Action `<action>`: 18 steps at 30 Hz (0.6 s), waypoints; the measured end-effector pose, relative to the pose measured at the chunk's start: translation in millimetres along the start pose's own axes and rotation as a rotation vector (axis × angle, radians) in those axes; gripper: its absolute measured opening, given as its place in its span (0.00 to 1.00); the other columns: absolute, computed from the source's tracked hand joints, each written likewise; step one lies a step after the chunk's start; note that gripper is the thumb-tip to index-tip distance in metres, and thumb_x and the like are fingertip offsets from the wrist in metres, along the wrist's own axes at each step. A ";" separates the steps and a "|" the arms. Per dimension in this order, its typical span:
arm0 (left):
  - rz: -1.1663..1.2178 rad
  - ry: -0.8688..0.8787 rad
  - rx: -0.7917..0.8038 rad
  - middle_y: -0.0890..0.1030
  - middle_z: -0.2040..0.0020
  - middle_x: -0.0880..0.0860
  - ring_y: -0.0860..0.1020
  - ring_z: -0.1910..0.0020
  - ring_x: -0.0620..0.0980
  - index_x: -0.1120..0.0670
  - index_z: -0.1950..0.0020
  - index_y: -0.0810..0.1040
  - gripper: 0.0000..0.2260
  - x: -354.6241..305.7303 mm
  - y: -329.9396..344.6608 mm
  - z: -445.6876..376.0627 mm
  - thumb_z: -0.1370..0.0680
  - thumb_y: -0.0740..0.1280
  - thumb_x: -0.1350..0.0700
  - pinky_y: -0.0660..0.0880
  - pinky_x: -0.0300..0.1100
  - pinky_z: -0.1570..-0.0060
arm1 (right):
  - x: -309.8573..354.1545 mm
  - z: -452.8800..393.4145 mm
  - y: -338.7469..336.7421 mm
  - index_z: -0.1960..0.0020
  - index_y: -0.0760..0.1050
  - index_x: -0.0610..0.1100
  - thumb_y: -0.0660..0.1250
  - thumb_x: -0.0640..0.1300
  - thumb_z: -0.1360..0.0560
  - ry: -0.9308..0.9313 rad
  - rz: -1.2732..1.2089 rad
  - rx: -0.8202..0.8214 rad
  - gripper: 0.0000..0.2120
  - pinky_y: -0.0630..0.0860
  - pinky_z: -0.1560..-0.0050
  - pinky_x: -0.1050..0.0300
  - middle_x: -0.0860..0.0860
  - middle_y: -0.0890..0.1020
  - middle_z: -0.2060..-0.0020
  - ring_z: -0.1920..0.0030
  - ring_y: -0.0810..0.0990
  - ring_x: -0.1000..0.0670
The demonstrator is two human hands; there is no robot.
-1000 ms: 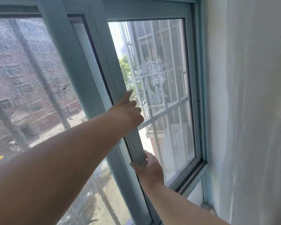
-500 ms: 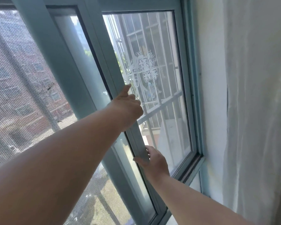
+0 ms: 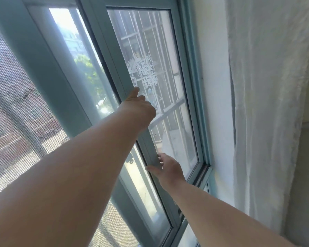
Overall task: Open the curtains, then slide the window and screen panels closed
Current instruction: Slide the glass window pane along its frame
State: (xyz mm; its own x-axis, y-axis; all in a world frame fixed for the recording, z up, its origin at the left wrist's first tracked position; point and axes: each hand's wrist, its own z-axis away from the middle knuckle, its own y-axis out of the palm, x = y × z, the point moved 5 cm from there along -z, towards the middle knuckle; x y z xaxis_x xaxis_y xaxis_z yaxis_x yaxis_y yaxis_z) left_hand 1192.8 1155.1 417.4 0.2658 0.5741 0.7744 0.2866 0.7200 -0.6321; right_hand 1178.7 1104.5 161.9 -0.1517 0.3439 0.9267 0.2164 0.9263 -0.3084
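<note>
The sliding glass window panel (image 3: 161, 41) has a blue-grey frame and a white decal (image 3: 144, 72) on its pane. My left hand (image 3: 138, 107) grips the panel's left upright (image 3: 112, 56) at mid height, thumb pointing up along it. My right hand (image 3: 168, 168) holds the same upright lower down, fingers wrapped round its edge. To the left, the mesh screen panel (image 3: 11, 97) stands behind its wide upright (image 3: 46, 72). A strip of clear glass shows between the two uprights. The white curtain (image 3: 268, 104) hangs drawn aside at the right.
The fixed window frame (image 3: 194, 77) meets a white wall strip (image 3: 214, 86) between window and curtain. Metal security bars (image 3: 169, 111) run outside the glass. Buildings and a tree show beyond. The lower track (image 3: 202, 173) is visible at the panel's bottom right corner.
The glass panel has slid to the right under both hands, widening the strip between its upright and the screen's upright. My view has shifted right, bringing more curtain into sight.
</note>
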 end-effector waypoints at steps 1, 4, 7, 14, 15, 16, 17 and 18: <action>0.011 -0.006 0.009 0.81 0.29 0.53 0.65 0.18 0.60 0.47 0.34 0.83 0.23 0.3 0.8 -2.8 0.27 0.81 0.59 0.37 0.65 0.17 | -0.3 -0.6 -0.5 0.28 0.81 0.53 0.79 0.61 0.23 -0.002 0.002 0.000 0.26 0.85 0.39 0.50 0.57 0.86 0.43 0.44 0.85 0.51; 0.018 -0.011 -0.004 0.83 0.32 0.52 0.67 0.19 0.60 0.47 0.35 0.84 0.23 -0.1 1.8 -11.0 0.28 0.82 0.58 0.39 0.66 0.17 | -0.2 -2.6 -1.4 0.29 0.81 0.53 0.80 0.62 0.23 -0.021 0.028 -0.001 0.27 0.85 0.38 0.49 0.56 0.87 0.42 0.43 0.85 0.50; 0.018 -0.027 -0.029 0.83 0.34 0.52 0.68 0.21 0.60 0.46 0.36 0.84 0.22 0.4 3.3 -16.6 0.29 0.82 0.57 0.40 0.64 0.18 | -2.8 -4.7 -1.3 0.29 0.81 0.53 0.80 0.63 0.24 -0.027 0.021 -0.011 0.27 0.85 0.38 0.48 0.55 0.87 0.42 0.43 0.85 0.50; 0.058 -0.086 -0.009 0.81 0.30 0.56 0.63 0.18 0.62 0.46 0.38 0.85 0.20 -2.2 -4.7 -26.1 0.28 0.82 0.58 0.40 0.60 0.18 | -9.8 -16.3 -10.3 0.28 0.81 0.52 0.81 0.59 0.24 -0.039 -0.012 -0.025 0.27 0.84 0.36 0.47 0.54 0.87 0.41 0.42 0.85 0.49; 0.056 -0.093 -0.007 0.81 0.30 0.57 0.63 0.18 0.62 0.46 0.38 0.85 0.20 -3.3 -6.8 -28.7 0.28 0.82 0.58 0.40 0.60 0.17 | -11.4 -18.5 -11.3 0.28 0.81 0.52 0.81 0.60 0.24 -0.044 -0.010 -0.025 0.28 0.85 0.36 0.47 0.54 0.87 0.41 0.42 0.85 0.49; 0.058 -0.101 -0.001 0.80 0.29 0.57 0.62 0.17 0.63 0.47 0.38 0.85 0.20 -4.6 -9.0 -32.1 0.28 0.82 0.59 0.40 0.60 0.17 | -13.9 -22.2 -13.4 0.28 0.81 0.52 0.81 0.60 0.24 -0.054 0.003 -0.023 0.28 0.85 0.36 0.47 0.54 0.87 0.41 0.42 0.85 0.49; 0.054 -0.101 -0.002 0.80 0.29 0.57 0.62 0.18 0.63 0.47 0.39 0.85 0.20 -5.2 -10.0 -33.0 0.28 0.82 0.59 0.41 0.59 0.17 | -14.5 -23.3 -13.9 0.28 0.81 0.52 0.80 0.60 0.24 -0.063 0.011 -0.025 0.28 0.85 0.37 0.47 0.54 0.87 0.41 0.43 0.85 0.49; 0.048 -0.099 -0.007 0.81 0.29 0.56 0.63 0.18 0.63 0.47 0.40 0.85 0.19 -6.0 -12.3 -35.5 0.28 0.82 0.59 0.42 0.59 0.18 | -16.1 -26.5 -16.1 0.28 0.81 0.52 0.80 0.61 0.23 -0.067 0.013 -0.023 0.27 0.85 0.37 0.47 0.54 0.87 0.41 0.43 0.85 0.49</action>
State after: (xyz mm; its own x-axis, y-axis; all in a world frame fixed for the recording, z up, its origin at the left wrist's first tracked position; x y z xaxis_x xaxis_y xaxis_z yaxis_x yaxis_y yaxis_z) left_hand 1220.4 1128.9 419.6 0.1871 0.6436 0.7421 0.2820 0.6885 -0.6682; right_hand 1203.2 1080.0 157.6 -0.2127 0.3666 0.9057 0.2408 0.9180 -0.3150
